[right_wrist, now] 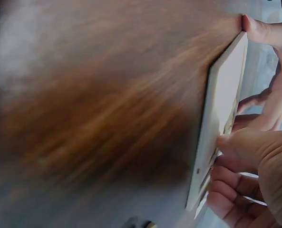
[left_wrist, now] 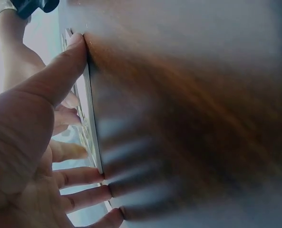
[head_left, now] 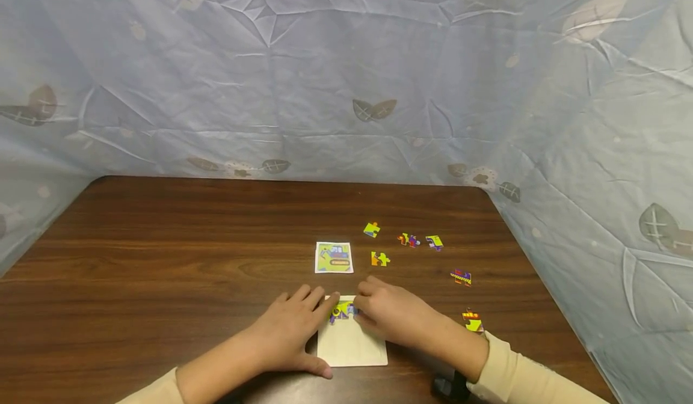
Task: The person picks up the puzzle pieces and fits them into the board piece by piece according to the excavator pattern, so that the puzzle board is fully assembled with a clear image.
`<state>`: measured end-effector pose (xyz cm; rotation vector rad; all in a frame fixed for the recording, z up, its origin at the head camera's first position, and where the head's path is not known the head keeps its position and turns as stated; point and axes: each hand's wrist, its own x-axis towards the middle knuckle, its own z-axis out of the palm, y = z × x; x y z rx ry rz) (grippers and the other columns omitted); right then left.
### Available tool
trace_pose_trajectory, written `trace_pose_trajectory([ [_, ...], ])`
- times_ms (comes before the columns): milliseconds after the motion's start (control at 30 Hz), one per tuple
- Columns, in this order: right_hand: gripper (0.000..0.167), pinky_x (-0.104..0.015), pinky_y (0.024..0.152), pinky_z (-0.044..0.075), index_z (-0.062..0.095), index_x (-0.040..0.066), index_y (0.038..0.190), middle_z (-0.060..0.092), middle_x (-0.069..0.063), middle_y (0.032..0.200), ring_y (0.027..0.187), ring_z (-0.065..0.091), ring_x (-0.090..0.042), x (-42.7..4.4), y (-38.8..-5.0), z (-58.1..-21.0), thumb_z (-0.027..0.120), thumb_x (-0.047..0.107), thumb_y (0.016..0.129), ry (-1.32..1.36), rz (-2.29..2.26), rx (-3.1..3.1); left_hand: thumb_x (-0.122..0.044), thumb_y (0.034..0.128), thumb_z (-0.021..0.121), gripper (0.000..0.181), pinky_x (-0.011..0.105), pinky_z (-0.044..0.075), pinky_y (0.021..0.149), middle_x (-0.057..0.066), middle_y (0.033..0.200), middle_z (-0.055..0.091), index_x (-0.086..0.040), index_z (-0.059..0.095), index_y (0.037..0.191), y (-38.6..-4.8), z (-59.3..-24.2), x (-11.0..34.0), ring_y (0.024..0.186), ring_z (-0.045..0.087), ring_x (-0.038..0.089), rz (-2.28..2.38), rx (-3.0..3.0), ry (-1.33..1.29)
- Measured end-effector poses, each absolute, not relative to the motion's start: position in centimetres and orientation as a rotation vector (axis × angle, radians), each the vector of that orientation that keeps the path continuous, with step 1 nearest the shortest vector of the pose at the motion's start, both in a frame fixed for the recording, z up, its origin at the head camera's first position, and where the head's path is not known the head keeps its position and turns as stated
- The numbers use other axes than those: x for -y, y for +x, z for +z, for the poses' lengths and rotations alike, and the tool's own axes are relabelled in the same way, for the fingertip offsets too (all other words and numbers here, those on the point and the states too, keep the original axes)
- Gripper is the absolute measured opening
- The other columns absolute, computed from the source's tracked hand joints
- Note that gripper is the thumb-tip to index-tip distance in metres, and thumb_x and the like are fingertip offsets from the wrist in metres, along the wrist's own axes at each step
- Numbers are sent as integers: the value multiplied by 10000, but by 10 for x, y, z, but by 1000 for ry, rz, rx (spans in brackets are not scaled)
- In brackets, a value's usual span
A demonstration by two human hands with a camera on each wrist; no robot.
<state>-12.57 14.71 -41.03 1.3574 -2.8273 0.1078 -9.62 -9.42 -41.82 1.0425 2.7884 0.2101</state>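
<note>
your left grip (head_left: 287, 332) is spread wide against the left of the board (head_left: 352, 350), clasping nothing, low centre in the frame; your right grip (head_left: 392, 309) is curled at the pieces (head_left: 342, 311) along the board's top, though i can't tell whether it pinches one. the pieces look light, thin and stiff, likely slippery, so take them by opposite edges.

The pale, squarish puzzle board (head_left: 352, 347) lies flat; yellow-green and purple puzzle pieces (head_left: 343, 310) sit just inside its far edge. Beyond the board and to its right, brightly coloured loose pieces (head_left: 435, 241) lie scattered.
</note>
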Motion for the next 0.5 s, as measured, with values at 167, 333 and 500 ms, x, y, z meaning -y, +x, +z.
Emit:
trace_pose_trajectory([
  [167, 111, -155, 666, 487, 789, 114, 966, 590, 63, 845, 786, 455, -42, -145, -124, -409, 761, 221, 960, 1308, 168, 2893, -815, 717, 743, 1107, 648, 529, 1005, 69, 1410, 568, -162, 471, 1568, -94, -420, 94, 1281, 535, 270, 220, -2792, 1067],
  [333, 89, -160, 623, 453, 794, 100, 928, 559, 54, 798, 737, 430, -44, -140, -126, -404, 792, 188, 935, 1256, 221, 2969, -816, 723, 736, 1078, 623, 543, 989, 67, 1384, 573, -175, 493, 1555, -94, -421, 95, 1256, 538, 262, 212, -2811, 1087],
  [500, 72, -170, 630, 462, 789, 98, 911, 556, 44, 809, 747, 442, -54, -139, -127, -400, 786, 165, 936, 1273, 212, 2977, -833, 754, 692, 1051, 561, 560, 983, 56, 1343, 572, -201, 494, 1569, -95, -420, 95, 1204, 540, 237, 144, -2823, 1118],
])
